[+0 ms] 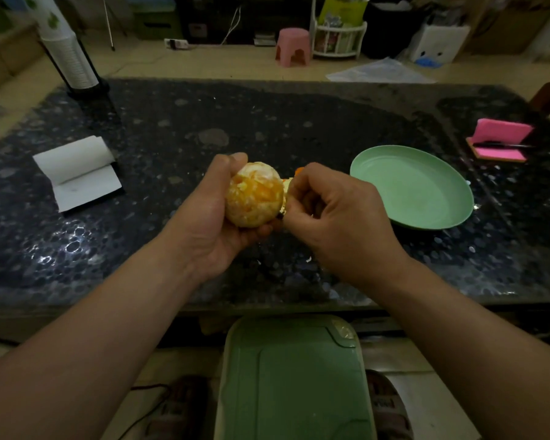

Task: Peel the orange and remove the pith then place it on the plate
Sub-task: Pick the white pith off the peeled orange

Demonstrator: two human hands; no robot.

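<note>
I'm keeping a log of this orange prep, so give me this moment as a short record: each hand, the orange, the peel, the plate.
left hand: cups the orange above the table
right hand: pinches a peel strip at the orange's right side
orange: mostly peeled, white pith patches on it
plate: green, on the table right of the hands, orange not on it

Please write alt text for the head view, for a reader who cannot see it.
The left hand holds a mostly peeled orange while the right hand pinches a piece of peel at its side, above a dark table. A green plate lies to the right.
</note>
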